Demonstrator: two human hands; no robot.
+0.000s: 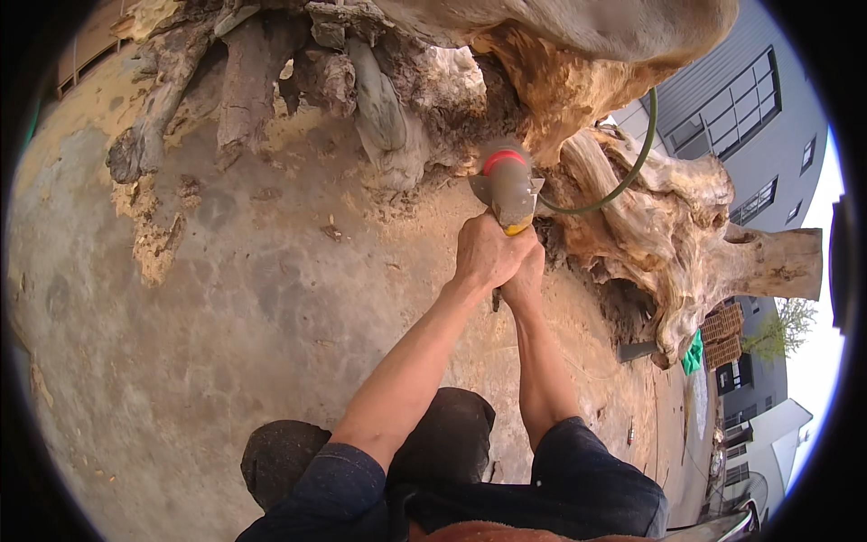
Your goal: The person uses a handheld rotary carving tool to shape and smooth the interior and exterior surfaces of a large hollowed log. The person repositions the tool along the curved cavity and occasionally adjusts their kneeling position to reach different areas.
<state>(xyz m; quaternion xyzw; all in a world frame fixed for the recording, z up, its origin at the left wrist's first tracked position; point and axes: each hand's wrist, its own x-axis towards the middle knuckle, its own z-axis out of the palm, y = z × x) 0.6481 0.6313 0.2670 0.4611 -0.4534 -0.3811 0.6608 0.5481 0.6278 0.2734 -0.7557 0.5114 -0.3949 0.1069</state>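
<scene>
A dusty hand-held power tool point(511, 191) with a red ring and a yellow band points away from me at the base of a large gnarled root stump point(578, 86). Its far tip is blurred against the wood, so I cannot tell what bit or disc it carries. Wrapped round its near end is my left hand point(488, 251). My right hand point(526, 273) is closed close beside and partly under the left one, on the same handle. A short dark end sticks out below the hands. Both forearms reach forward from my lap.
A green hose point(639, 163) loops beside the tool in front of the wood. Thick roots point(244, 90) hang down to the dusty concrete floor point(271, 298) at far left. At right the trunk point(768, 262) juts out, with stacked brown slatted pieces point(722, 334) and grey buildings behind.
</scene>
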